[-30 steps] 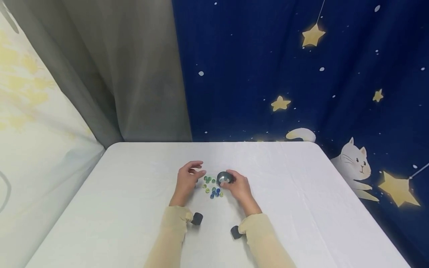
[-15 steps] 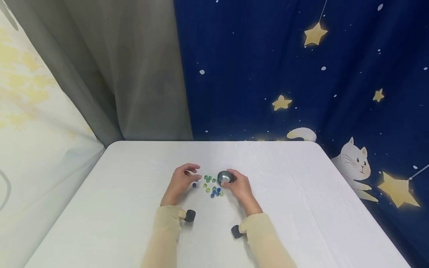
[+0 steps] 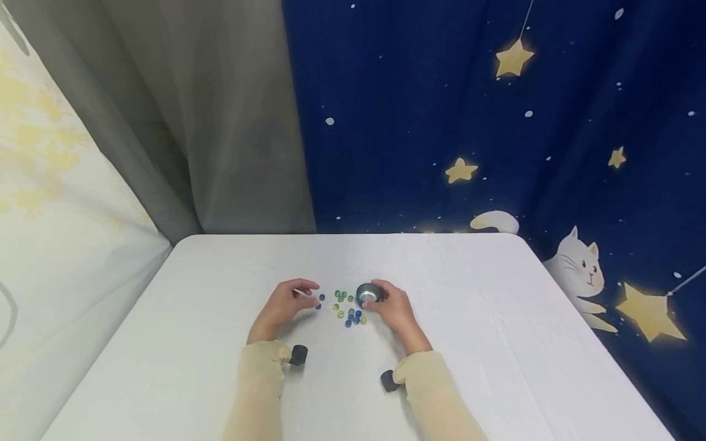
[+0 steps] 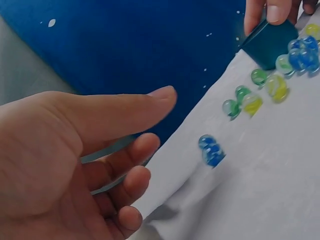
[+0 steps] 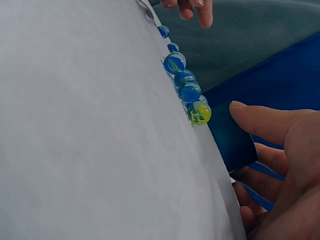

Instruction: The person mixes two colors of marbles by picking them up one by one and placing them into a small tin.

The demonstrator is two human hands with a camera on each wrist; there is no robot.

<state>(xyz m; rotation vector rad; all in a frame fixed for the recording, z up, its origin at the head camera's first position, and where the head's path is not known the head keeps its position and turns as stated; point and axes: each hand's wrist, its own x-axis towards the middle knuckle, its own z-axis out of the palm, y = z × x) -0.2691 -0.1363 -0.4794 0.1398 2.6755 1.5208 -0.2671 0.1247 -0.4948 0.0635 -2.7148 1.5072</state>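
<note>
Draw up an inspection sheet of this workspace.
Surface: white table, faint creases at right.
Job's things: dark metallic cup; green, yellow and blue marbles grouped beside it; two blue marbles apart from these, near the left hand.
Clutter: nothing seen.
Hands: left has loosely bent fingers, holding nothing; right hand grips the cup.
Cables: nothing seen.
Surroundings: grey curtain; navy curtain printed with yellow stars and a white cat.

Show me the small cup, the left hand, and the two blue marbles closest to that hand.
Small cup point(image 4: 270, 46): left wrist view, on its outer wall.
Left hand point(image 3: 282, 302): head view, on its back.
Two blue marbles point(image 4: 213, 155): left wrist view, on the lower marble's middle.
</note>
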